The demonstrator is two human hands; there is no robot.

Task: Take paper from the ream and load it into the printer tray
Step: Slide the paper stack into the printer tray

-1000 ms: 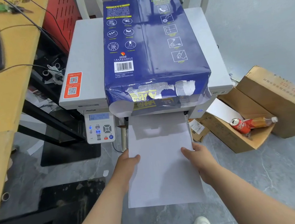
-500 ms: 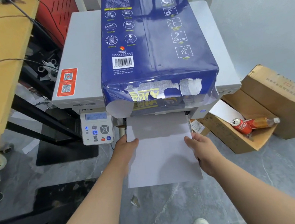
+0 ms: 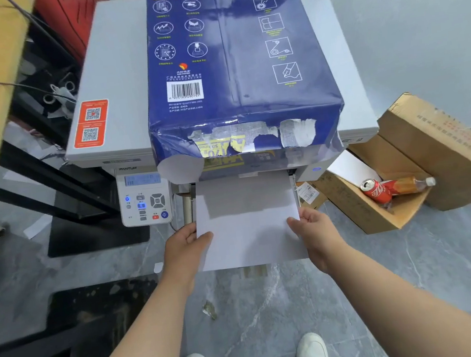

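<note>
While both hands gripped it, the white stack of plain paper (image 3: 247,221) sat at centre frame, its far end inside the front slot of the pale grey boxy printer (image 3: 115,83); left hand (image 3: 187,245) clamped the stack's left edge, thumb on top; right hand (image 3: 313,229) clamped the right edge, thumb on top; hands were apart, one per side. Torn-open dark blue wrapped paper ream (image 3: 231,60) lay on the printer lid, upper centre, its ripped end overhanging the slot; grey control panel (image 3: 145,199) sat left of the slot; brown cardboard box (image 3: 359,207) at right held a red drink can (image 3: 375,190); white shoes (image 3: 312,351) at bottom.
</note>
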